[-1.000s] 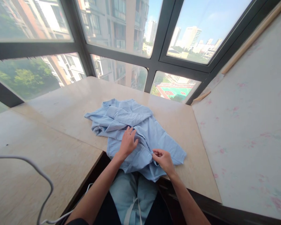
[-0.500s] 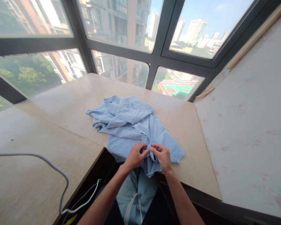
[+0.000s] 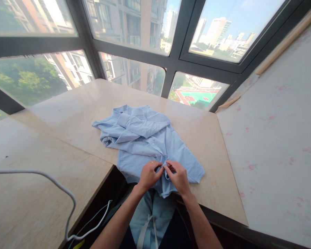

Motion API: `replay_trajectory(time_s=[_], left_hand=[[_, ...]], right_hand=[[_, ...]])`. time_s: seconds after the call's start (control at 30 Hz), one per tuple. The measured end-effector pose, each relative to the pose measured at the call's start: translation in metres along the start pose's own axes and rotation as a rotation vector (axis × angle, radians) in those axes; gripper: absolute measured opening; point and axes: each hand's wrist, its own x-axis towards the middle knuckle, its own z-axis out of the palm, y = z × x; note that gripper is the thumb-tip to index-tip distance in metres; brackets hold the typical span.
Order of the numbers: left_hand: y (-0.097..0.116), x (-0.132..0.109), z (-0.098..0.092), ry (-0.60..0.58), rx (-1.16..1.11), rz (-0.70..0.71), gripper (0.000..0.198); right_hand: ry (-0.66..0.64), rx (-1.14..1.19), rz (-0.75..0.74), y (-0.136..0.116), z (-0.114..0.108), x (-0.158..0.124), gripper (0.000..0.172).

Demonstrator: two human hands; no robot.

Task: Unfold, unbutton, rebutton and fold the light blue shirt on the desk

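A light blue button-up shirt (image 3: 142,131) lies spread on the stone sill, its collar toward the windows and one sleeve folded across the body. The lower hem hangs over the near edge. My left hand (image 3: 149,175) pinches the front placket near the hem, thumb and fingers closed on the cloth. Right beside it, my right hand (image 3: 176,174) grips the same strip of fabric, fingertips almost touching the left ones. Whatever button sits between the fingertips is hidden. Farther up the placket a small pale button shows.
A beige stone sill (image 3: 75,121) runs under dark-framed windows (image 3: 129,53). A white cable (image 3: 54,181) crosses the left part and drops over the edge into a dark gap. Floral wallpaper (image 3: 272,155) borders the right side.
Both hands stay on the placket; the right fingers have shifted slightly and curled in closer to the left fingertips. The view has tilted a little; the shirt lies much the same.
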Motion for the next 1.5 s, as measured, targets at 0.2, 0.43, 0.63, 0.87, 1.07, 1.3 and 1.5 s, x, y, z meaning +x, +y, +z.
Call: replay_trajectory(time_s=[0.2, 0.43, 0.63, 0.87, 1.07, 1.3, 1.5], left_hand=[[-0.001, 0.004, 0.0, -0.005, 0.035, -0.008, 0.015], [0.003, 0.006, -0.003, -0.009, 0.011, -0.041, 0.021], [0.006, 0.002, -0.002, 0.014, 0.021, -0.027, 0.021], [0.002, -0.005, -0.002, 0.07, -0.053, 0.048, 0.023], [-0.003, -0.008, -0.004, 0.058, -0.081, 0.147, 0.02], [-0.007, -0.008, 0.002, 0.049, 0.054, 0.24, 0.017], [-0.005, -0.006, 0.003, 0.071, 0.053, 0.215, 0.02]], right_hand=[[-0.139, -0.371, -0.159, -0.002, -0.007, 0.003, 0.021], [-0.152, -0.371, -0.17, 0.011, -0.004, 0.007, 0.021], [-0.202, -0.356, -0.161, 0.013, -0.003, 0.009, 0.018], [-0.253, 0.023, 0.022, 0.01, -0.018, 0.004, 0.022], [-0.295, 0.172, 0.122, 0.007, -0.022, 0.002, 0.026], [-0.272, 0.146, 0.097, 0.01, -0.017, 0.004, 0.026], [-0.215, 0.136, 0.116, 0.009, -0.014, 0.005, 0.024]])
